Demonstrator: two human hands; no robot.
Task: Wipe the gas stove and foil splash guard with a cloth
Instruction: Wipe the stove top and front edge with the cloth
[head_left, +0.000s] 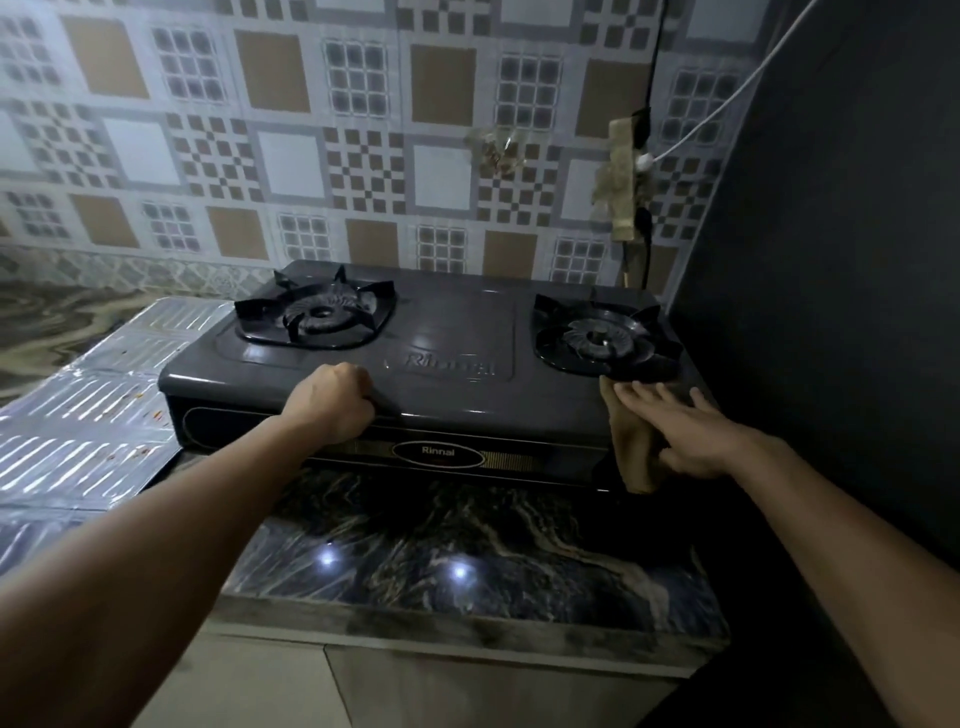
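at the stove's 4 o'clock corner my right hand (691, 436) presses flat, fingers spread, on the soft, floppy tan cloth (631, 441); my left hand (332, 405) is fisted on the dark grey metal gas stove (457, 332) edge.

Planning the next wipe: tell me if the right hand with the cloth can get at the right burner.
Probably yes. The right hand presses the cloth flat at the stove's front right corner, with the right burner just beyond its fingertips and nothing between.

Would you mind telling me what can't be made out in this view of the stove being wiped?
Head view only:
- Stove knobs: none visible; the left hand and the cloth cover parts of the dim front panel.
- Cloth: mostly hidden under the right hand, so its full shape is unclear.
- Foil guard: cut off by the left edge and the left forearm.
- Small print under the front logo: too small.
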